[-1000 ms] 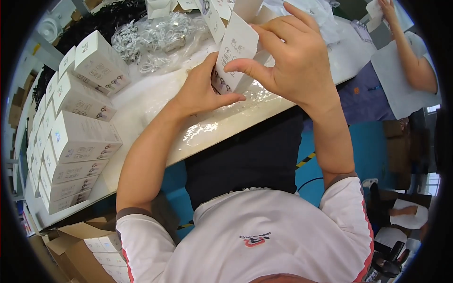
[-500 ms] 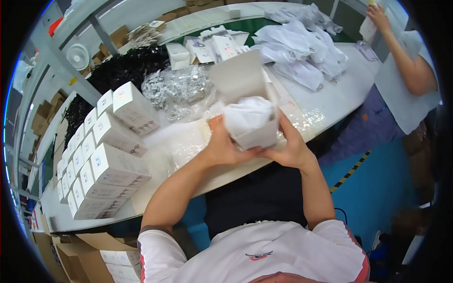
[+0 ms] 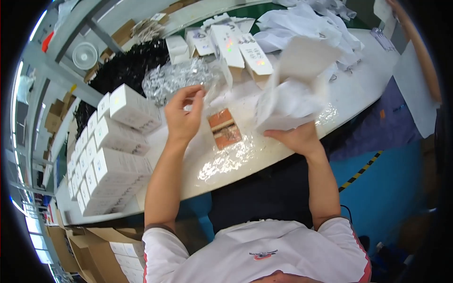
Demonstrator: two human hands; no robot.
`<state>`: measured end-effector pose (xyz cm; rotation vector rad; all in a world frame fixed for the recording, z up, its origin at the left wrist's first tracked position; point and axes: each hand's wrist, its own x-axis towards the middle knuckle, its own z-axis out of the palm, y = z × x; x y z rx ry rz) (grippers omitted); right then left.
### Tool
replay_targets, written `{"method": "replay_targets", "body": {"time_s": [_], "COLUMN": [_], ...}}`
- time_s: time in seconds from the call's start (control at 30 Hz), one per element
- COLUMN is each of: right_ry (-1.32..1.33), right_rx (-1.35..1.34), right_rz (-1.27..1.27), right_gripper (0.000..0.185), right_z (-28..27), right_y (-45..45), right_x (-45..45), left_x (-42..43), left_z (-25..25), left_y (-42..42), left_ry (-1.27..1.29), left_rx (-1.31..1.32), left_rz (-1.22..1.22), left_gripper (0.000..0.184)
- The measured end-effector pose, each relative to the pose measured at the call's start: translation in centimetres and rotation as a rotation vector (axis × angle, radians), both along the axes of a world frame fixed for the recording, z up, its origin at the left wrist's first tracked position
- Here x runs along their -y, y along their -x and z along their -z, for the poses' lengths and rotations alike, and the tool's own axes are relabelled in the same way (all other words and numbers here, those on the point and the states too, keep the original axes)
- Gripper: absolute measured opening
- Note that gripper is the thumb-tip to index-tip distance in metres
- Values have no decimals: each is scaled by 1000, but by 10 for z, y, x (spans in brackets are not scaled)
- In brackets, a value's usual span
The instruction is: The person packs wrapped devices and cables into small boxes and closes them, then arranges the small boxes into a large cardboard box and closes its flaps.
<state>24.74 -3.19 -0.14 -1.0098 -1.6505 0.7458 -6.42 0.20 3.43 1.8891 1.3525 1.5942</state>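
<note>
My right hand [image 3: 299, 139] grips an open white box [image 3: 276, 111] from below, its thumb along the near side. The box is tilted, flap raised, and blurred by motion. A crumpled white bag or wrapping [image 3: 295, 101] fills its mouth; what lies inside that is hidden. My left hand [image 3: 183, 115] is raised off the table beside a heap of small clear plastic packets [image 3: 177, 78]. Its fingers are loosely curled with a gap to the thumb, and I see nothing held. Between my hands, an orange-brown patterned piece [image 3: 224, 128] lies under clear film on the table.
Closed white boxes [image 3: 120, 141] are stacked at the left. Black strips or cables [image 3: 130, 66] lie behind the packets, with open white boxes [image 3: 229, 49] and white bags [image 3: 302, 28] farther back. A carton [image 3: 96, 245] stands low left; a co-worker's arm [image 3: 417, 52] shows right.
My left hand has let go of the box and moved left and up towards the plastic packets. My right hand has carried the box to the right, uncovering the orange-brown piece.
</note>
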Motion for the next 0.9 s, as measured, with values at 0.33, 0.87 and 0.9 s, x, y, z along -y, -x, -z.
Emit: {"method": "replay_targets", "body": {"time_s": [0.33,0.87,0.9], "right_ry": [24,192,222], "right_rx": [65,-30,20], "right_rz": [-112,-178,-158], "right_gripper": [91,86,87], "right_z": [2,3,1], "right_y": [9,10,9], "right_x": [-8,-2,-1], "left_x": [-37,-178,-169], "left_z": [-42,-35,-27], "left_y": [39,98,100], "left_ry": [-21,558,398], "left_rx": [-389,-1386,-1404], "left_rz": [-535,-145,-255], "left_gripper": [14,40,39]}}
